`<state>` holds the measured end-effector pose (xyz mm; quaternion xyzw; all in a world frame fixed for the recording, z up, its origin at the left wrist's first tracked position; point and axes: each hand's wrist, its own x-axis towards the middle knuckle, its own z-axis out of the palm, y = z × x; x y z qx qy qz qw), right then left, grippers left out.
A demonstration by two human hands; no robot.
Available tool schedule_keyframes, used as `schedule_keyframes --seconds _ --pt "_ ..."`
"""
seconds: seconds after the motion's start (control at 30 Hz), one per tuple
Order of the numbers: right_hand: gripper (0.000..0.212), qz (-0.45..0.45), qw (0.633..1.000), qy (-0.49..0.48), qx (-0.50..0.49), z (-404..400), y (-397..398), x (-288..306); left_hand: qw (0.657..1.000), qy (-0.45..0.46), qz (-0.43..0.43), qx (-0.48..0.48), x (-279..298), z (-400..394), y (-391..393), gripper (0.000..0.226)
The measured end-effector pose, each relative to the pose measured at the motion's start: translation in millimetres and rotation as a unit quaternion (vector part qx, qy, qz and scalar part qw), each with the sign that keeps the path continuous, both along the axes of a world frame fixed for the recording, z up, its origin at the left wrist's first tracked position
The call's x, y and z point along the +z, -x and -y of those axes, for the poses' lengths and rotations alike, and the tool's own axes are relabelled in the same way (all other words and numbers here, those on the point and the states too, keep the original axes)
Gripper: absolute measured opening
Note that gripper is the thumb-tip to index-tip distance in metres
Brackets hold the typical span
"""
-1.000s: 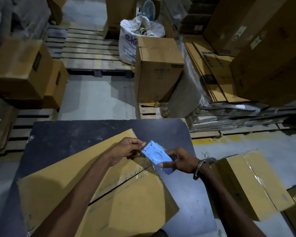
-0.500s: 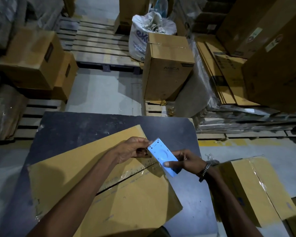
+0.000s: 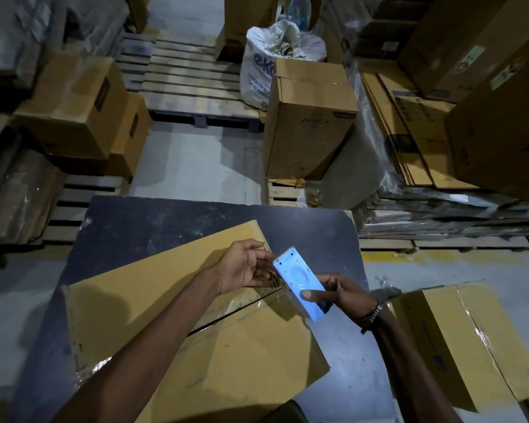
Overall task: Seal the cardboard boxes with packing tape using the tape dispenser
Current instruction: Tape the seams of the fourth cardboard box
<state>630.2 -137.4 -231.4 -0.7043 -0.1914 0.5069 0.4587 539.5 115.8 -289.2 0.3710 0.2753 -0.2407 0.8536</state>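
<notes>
My right hand point(image 3: 342, 296) grips the blue tape dispenser point(image 3: 300, 282) over the closed cardboard box point(image 3: 196, 346) on the bench point(image 3: 165, 218) — my left hand point(image 3: 245, 267), fingers loosely spread, touches its toothed end.

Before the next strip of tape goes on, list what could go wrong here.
1. The tape dispenser has its serrated blade pointing up next to the left hand; its fingers could get nicked.
2. The cardboard box sits askew on the dark table with a corner past the near edge; pressing down may shift it.
3. The centre seam gapes under wrinkled tape, so a new strip may not bond flat.
</notes>
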Motion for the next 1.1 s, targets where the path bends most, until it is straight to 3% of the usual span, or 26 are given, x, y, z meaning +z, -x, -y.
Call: schedule_keyframes --seconds 0.07,0.17,0.3,0.4,0.57,0.7,0.8,0.97,1.1 --pt "0.020 -0.002 1.000 -0.002 -0.003 1.8 1.8 -2.2 1.000 -0.010 0.009 -0.025 0.0 -2.9 -0.7 0.055" --pt "0.022 -0.005 1.000 -0.002 -0.006 3.8 4.1 -6.3 0.991 -0.105 0.042 -0.069 -0.6 -4.1 -3.3 0.055" --pt "0.026 -0.018 0.999 -0.005 -0.038 0.6 8.8 -7.8 0.969 -0.225 0.055 -0.085 3.5 -6.7 -14.1 0.025" --pt "0.030 -0.030 0.997 -0.007 -0.074 -9.0 13.1 -10.9 0.939 -0.324 0.042 -0.106 16.8 -19.5 -28.4 0.017" --pt "0.027 -0.044 0.984 -0.035 -0.171 -33.1 26.2 -14.2 0.938 -0.334 -0.004 -0.089 33.6 -34.8 -53.6 0.009" --pt "0.024 -0.066 0.970 -0.007 -0.232 -48.9 27.5 -14.9 0.933 -0.360 -0.029 0.009 34.1 -62.6 -71.3 0.015" --pt "0.025 -0.087 0.963 0.005 -0.256 -57.0 22.4 -16.1 0.926 -0.377 -0.023 -0.007 27.0 -78.4 -80.2 0.022" --pt "0.030 -0.104 0.955 0.047 -0.274 -90.5 6.5 -25.1 0.871 -0.492 -0.010 0.013 3.2 -85.8 -95.7 0.025" --pt "0.022 -0.107 0.954 0.083 -0.268 -113.1 -7.5 -26.3 0.878 -0.474 -0.033 0.060 -10.0 -94.6 -102.7 0.028"
